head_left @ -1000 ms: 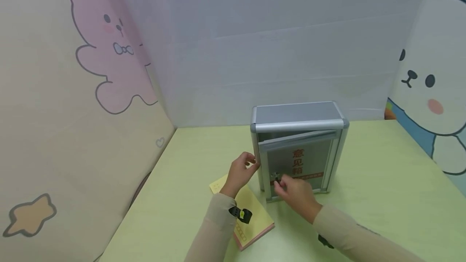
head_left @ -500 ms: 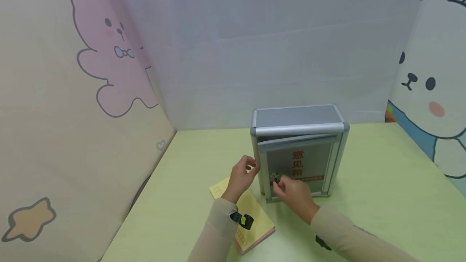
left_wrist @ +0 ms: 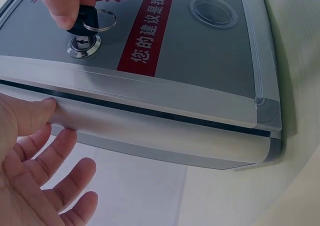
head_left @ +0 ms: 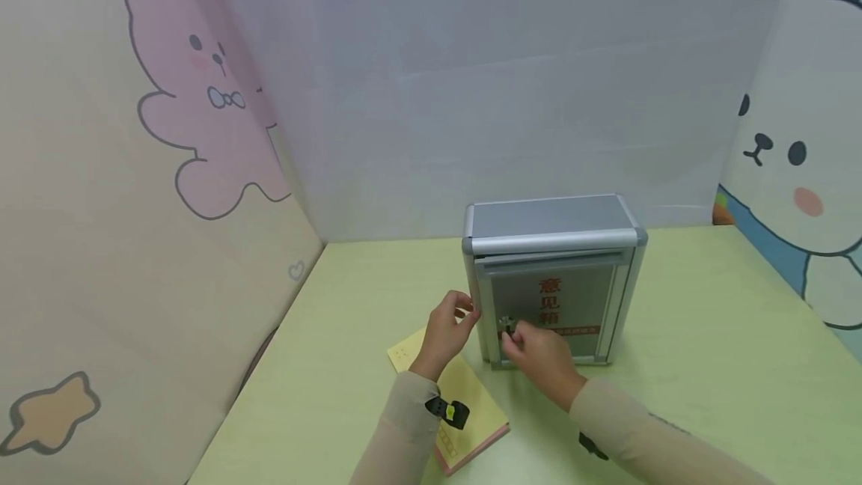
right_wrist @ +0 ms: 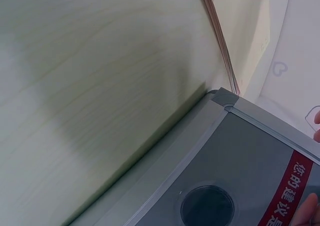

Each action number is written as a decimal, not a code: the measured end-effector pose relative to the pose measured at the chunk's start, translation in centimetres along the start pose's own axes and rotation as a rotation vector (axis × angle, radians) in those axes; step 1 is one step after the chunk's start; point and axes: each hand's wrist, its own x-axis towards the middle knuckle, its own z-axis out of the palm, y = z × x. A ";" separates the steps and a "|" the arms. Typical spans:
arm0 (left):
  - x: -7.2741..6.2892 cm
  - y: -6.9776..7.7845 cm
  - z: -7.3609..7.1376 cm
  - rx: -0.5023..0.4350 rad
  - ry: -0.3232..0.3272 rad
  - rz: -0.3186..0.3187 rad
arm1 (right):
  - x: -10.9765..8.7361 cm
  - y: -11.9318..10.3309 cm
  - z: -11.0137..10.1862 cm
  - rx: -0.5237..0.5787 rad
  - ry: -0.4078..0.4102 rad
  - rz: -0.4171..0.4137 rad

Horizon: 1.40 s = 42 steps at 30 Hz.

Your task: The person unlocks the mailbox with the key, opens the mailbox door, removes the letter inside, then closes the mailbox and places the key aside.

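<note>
A grey metal suggestion box (head_left: pixel 554 219) with red lettering stands upright on the table. Its front door (head_left: pixel 515 294) sits almost flush with the frame, leaving a thin dark gap in the left wrist view. My right hand (head_left: pixel 544 361) pinches a black-headed key (left_wrist: pixel 79 22) with a ring, which is in the door lock (left_wrist: pixel 84 47). With thumb and index fingertip, my left hand (head_left: pixel 444 329) touches the box's left side frame; its other fingers are loosely bent. Only fingertips of the right hand show in its own wrist view.
A stack of yellow envelopes (head_left: pixel 474 406) with pink edges lies on the pale table (head_left: pixel 714 365), partly under my left forearm. Behind the box hangs a plain pale sheet (head_left: pixel 512 81). Cartoon-printed sheets flank the table on both sides.
The box door has swung inward, and the gap along its top and left edge has narrowed. My right hand moved slightly left with the key. The left hand stays at the box's side.
</note>
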 end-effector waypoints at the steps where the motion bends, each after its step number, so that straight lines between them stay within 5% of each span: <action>1: 0.0 0.0 0.0 0.006 0.001 0.002 | 0.1 0.0 0.0 0.002 0.000 0.001; 17: 0.0 0.0 0.2 0.015 0.003 -0.009 | 0.5 -0.2 0.0 0.038 -0.055 0.092; 27: 0.0 -0.1 0.3 0.015 0.002 0.005 | 0.6 0.0 0.2 0.017 -0.031 0.078; 42: 0.0 -0.1 0.3 0.001 0.012 -0.008 | 1.1 -0.3 -0.2 0.034 -0.136 0.153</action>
